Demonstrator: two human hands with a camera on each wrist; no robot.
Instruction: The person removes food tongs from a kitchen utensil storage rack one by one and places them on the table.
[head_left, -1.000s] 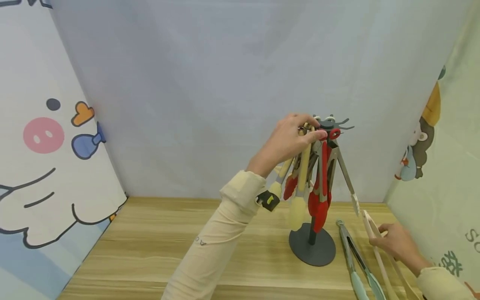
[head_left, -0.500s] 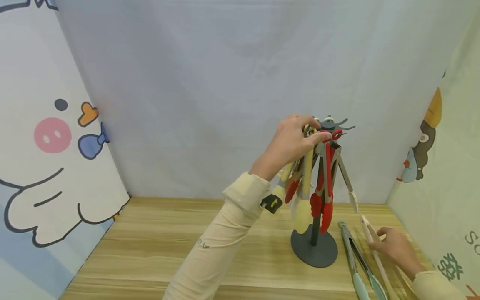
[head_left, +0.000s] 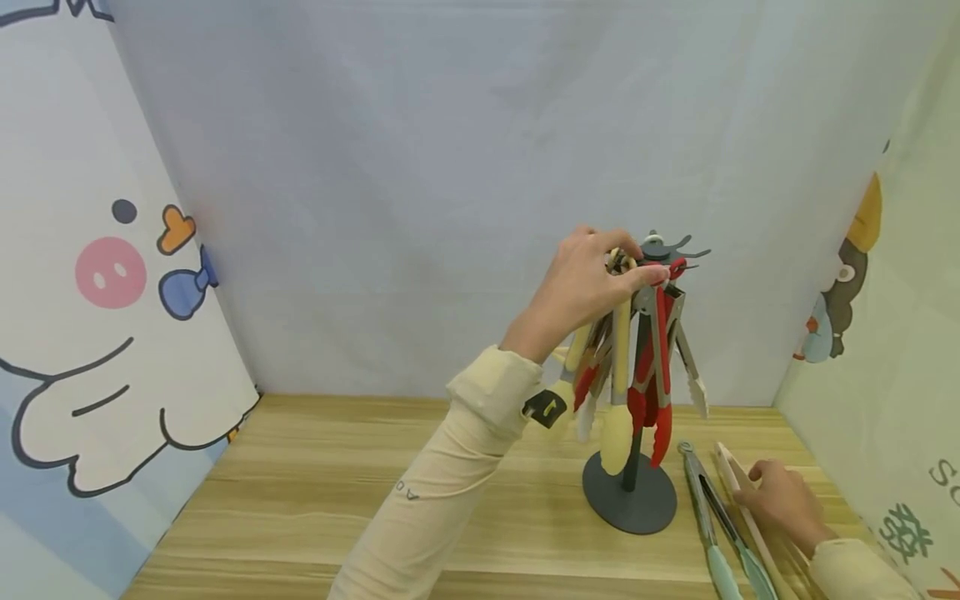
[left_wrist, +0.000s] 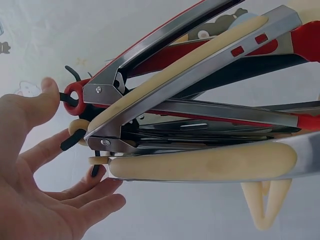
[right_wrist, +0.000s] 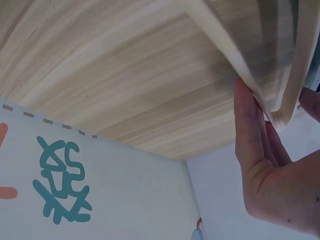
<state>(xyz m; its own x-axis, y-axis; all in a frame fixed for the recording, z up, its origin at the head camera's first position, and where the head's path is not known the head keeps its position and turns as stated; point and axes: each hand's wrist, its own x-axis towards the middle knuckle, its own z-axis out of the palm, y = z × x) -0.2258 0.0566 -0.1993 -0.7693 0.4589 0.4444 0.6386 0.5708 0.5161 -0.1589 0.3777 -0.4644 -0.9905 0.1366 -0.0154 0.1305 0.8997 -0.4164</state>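
A left hand (head_left: 577, 279) spreads its fingers around the hooks (left_wrist: 73, 139) of a tongs rack (head_left: 632, 502); the right hand (head_left: 784, 503) pinches cream tongs (head_left: 757, 535) beside mint-tipped tongs (head_left: 702, 506) on the counter (head_left: 300, 492).

My table (head_left: 337, 492) has striped, pale wood grain. The stand's (head_left: 645, 518) round base sits on it; near that lie green tongs (head_left: 706, 521), parted. Beside them, beige tongs (head_left: 756, 533) run under my right hand (head_left: 783, 504).
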